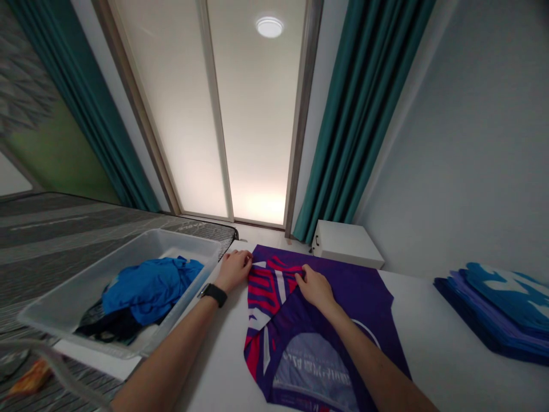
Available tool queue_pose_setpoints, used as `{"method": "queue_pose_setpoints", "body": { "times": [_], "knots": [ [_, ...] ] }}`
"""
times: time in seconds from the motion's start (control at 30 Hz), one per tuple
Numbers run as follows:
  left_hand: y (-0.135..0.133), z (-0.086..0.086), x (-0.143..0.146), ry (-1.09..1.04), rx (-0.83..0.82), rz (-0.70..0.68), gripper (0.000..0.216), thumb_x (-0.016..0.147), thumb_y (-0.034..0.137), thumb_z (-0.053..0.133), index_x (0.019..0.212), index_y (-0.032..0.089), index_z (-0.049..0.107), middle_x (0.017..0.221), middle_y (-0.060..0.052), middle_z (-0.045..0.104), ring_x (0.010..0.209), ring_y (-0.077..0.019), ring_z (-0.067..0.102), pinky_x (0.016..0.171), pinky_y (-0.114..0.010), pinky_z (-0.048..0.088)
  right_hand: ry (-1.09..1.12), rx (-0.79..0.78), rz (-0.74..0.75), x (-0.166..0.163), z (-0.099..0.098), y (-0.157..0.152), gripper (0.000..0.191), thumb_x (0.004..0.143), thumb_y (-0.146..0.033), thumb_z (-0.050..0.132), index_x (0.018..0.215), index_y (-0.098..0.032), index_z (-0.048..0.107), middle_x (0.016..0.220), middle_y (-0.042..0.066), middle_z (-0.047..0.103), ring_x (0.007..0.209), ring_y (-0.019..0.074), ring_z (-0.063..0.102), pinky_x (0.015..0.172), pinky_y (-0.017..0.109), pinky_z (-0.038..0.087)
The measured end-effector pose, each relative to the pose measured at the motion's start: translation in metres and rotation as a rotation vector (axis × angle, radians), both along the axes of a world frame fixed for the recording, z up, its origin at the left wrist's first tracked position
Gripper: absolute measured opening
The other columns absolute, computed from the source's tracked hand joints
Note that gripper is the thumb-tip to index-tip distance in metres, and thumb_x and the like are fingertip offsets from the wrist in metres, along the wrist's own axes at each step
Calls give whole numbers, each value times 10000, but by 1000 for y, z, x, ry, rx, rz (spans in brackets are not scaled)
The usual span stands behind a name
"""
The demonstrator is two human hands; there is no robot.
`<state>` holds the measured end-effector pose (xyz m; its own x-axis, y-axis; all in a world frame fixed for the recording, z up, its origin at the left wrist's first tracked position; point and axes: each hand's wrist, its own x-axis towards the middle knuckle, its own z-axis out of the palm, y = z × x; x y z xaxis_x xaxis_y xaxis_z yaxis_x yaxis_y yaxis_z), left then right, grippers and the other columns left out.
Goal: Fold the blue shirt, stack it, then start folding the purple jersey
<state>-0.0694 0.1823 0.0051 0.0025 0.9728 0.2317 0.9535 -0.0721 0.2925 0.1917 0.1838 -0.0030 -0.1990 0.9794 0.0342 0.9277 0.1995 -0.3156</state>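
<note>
A purple sports shirt (355,286) with red and white stripes lies spread on the white table (206,349), its left part folded over so that the striped sleeve lies on top. My left hand (235,268), below a black wristwatch, has its fingers bent at the shirt's far left corner, pinching the fabric edge. Farther right, my right hand (315,286) grips the folded striped part between thumb and fingers. Pale mirrored lettering shows on the near part of the shirt, partly behind my right forearm.
A translucent plastic bin (175,237) holding crumpled blue and dark clothes (150,286) stands at the left. On the right lies a stack of folded blue and purple garments (501,309). Beyond the table are a white cabinet (347,243), teal curtains (343,114) and frosted sliding doors (257,126).
</note>
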Motion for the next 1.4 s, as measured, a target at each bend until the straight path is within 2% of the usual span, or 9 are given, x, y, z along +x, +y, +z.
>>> {"method": "queue_pose_setpoints", "body": {
  "times": [0.23, 0.4, 0.47, 0.57, 0.7, 0.9, 1.1, 1.3, 1.4],
  "knots": [
    [37, 15, 32, 65, -128, -133, 270, 907, 344, 454, 1003, 219, 674, 1096, -91, 700, 1081, -288, 589, 957, -460, 363, -65, 135, -17, -4, -11, -7, 150, 960, -279, 449, 955, -212, 582, 953, 56, 707, 926, 208, 644, 746, 297, 341],
    [57, 12, 54, 22, -211, -220, 176, 819, 310, 581, 922, 201, 673, 987, -90, 718, 984, -284, 637, 883, -421, 428, -65, 161, -24, -4, -10, -11, 133, 956, -240, 441, 1019, -213, 555, 941, 65, 704, 919, 212, 642, 757, 307, 339],
    [59, 14, 57, -8, -207, -257, 125, 816, 261, 570, 887, 198, 652, 928, -68, 716, 898, -245, 654, 827, -363, 454, -60, 161, -26, -4, -9, -12, 134, 960, -246, 427, 1011, -212, 547, 935, 73, 703, 911, 215, 644, 760, 308, 340],
    [59, 18, 58, -57, -151, -302, 148, 888, 265, 480, 959, 203, 595, 902, -42, 703, 818, -199, 652, 749, -302, 470, -42, 153, -36, -3, -8, -11, 144, 969, -257, 400, 1005, -208, 531, 924, 78, 705, 903, 214, 647, 767, 307, 344],
    [58, 21, 56, -84, -53, -286, 207, 940, 307, 430, 1094, 203, 523, 933, -57, 693, 842, -215, 655, 740, -305, 452, 33, 143, -69, -3, -11, -10, 140, 961, -265, 420, 1045, -188, 501, 924, 79, 708, 878, 217, 658, 772, 306, 357],
    [54, 9, 45, -106, -10, -177, 321, 975, 322, 361, 1243, 182, 469, 905, -64, 718, 880, -245, 674, 802, -344, 430, 77, 164, -61, -3, -15, -10, 342, 931, -184, 436, 1273, -181, 434, 1123, 102, 687, 1003, 214, 643, 830, 311, 369],
    [36, 2, 14, -113, -7, -88, 272, 945, 288, 387, 1099, 191, 589, 892, -57, 717, 914, -243, 659, 855, -360, 413, 38, 144, -15, -3, -13, -12, 316, 937, -166, 398, 1214, -197, 546, 1146, 93, 672, 1052, 212, 608, 873, 324, 356],
    [16, -8, -7, -164, 8, -82, 273, 895, 285, 424, 1048, 193, 631, 796, -25, 694, 786, -200, 641, 758, -310, 441, 49, 147, 8, -1, -13, -12, 302, 931, -168, 400, 1136, -211, 617, 1139, 81, 663, 1055, 208, 597, 883, 328, 367],
    [11, -14, -13, -228, 9, -101, 285, 881, 301, 430, 1057, 196, 628, 784, -12, 698, 743, -183, 638, 725, -293, 449, 98, 92, 58, 4, -12, -5, 312, 930, -159, 395, 1133, -213, 627, 1145, 73, 668, 1062, 195, 604, 886, 311, 391]
  ]
}}
